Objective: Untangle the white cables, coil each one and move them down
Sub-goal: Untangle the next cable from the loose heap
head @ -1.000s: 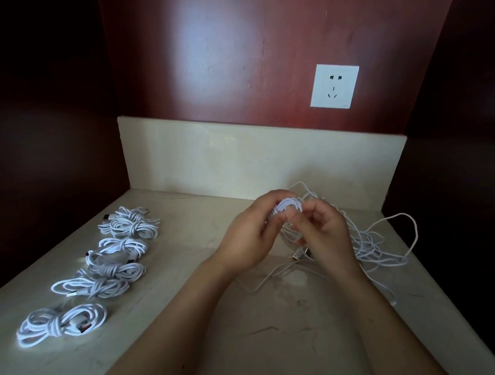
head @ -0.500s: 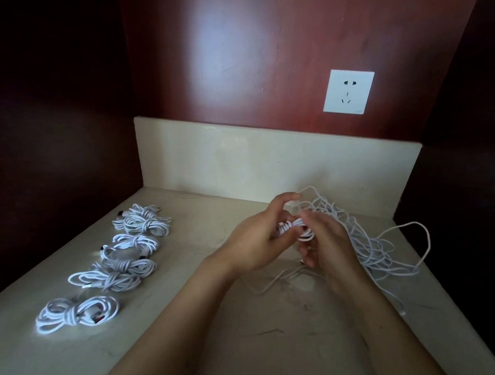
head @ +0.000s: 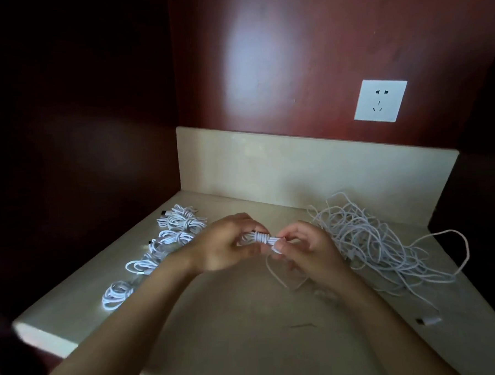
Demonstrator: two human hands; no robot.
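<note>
2 bare forearms reach in from the near edge of the beige counter [head: 249, 345], and both hands meet above its middle. The left hand [head: 223, 246] grasps one end of a small white cable bundle [head: 260, 238], fingers curled round it. The right hand [head: 307, 248] pinches the other end, where several turns of cable are wrapped crosswise round the bundle's middle. A loose strand [head: 273, 272] hangs from the bundle down toward the counter beneath the right hand. Near the right edge of the counter lies a plug end [head: 428, 320] of a cable. To the left, a row of coiled cables [head: 169, 243] runs from the near left edge back toward the corner; the left forearm hides part of it, so the count cannot be told. To the right, just beyond the right hand, a tangled heap of white cables [head: 372, 244] sprawls across the counter, with 1 long loop reaching toward the right side. Behind stands a pale backsplash [head: 297, 167], and above it a dark red wall with a white socket [head: 380, 100].
</note>
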